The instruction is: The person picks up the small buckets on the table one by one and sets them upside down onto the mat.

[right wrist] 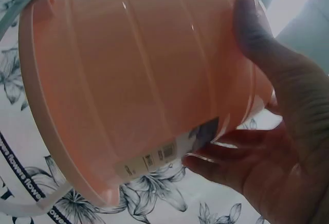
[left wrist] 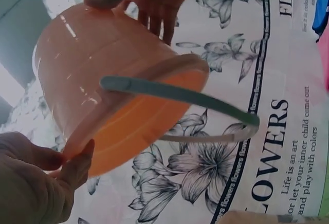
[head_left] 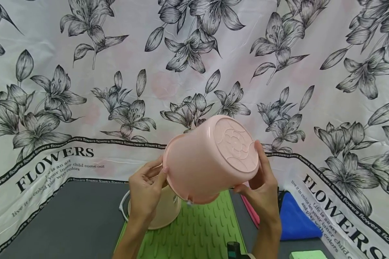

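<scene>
A pink plastic bucket (head_left: pixel 197 162) is held up in front of me, tilted so its base with a raised flower pattern (head_left: pixel 236 143) faces up and right. My left hand (head_left: pixel 147 189) pinches the rim at the left, thumb on the outside. Around the base end, my right hand (head_left: pixel 260 187) grips with thumb and fingers spread on either side. In the left wrist view, the bucket's pale handle (left wrist: pixel 190 95) swings out past the open mouth. A printed label (right wrist: pixel 167 152) shows on the bucket's side in the right wrist view.
A cream container (head_left: pixel 165 212) stands behind my left hand on a green textured mat (head_left: pixel 197 230). To the right lie a blue item (head_left: pixel 298 219), a pink strip (head_left: pixel 251 212) and a light green block (head_left: pixel 308 254). Floral cloth (head_left: pixel 194 82) hangs behind the grey table (head_left: pixel 68 219).
</scene>
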Demonstrator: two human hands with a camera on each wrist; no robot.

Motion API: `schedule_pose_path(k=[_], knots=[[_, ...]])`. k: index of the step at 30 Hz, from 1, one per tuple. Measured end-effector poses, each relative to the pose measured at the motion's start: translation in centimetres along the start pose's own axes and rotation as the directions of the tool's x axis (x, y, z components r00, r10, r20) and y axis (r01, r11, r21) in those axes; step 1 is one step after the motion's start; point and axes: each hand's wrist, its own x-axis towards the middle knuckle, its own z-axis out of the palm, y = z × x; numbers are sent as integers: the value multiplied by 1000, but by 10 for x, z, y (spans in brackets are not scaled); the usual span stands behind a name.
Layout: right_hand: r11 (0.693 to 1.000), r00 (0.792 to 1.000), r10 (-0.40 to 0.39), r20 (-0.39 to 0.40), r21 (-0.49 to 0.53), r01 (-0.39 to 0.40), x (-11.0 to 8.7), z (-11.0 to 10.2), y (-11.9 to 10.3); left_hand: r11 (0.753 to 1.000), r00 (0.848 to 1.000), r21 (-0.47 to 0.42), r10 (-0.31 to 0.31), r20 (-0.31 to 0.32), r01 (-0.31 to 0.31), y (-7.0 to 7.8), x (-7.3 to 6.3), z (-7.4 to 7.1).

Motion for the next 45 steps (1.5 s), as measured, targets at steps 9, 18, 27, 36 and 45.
schedule_pose_path(k=[9, 18, 27, 36, 45], knots=[[1000, 991, 8, -133, -5, -8, -1, 0, -11, 874, 966, 421, 181, 185, -244, -11, -1, 7], [977, 983, 133, -127, -149, -152, 0, 1, -12, 722, 829, 443, 334, 449, -531, -20, -1, 15], [955, 980, 165, -108, -232, -186, -2, -2, -7, 757, 819, 378, 350, 455, -533, -29, 2, 22], [958, 975, 206, -82, -186, -218, -4, -5, -4, 849, 875, 358, 217, 433, -388, -28, 1, 17], [882, 942, 317, -105, -331, -334, -4, -6, -2, 830, 926, 471, 133, 353, -299, -38, 1, 24]])
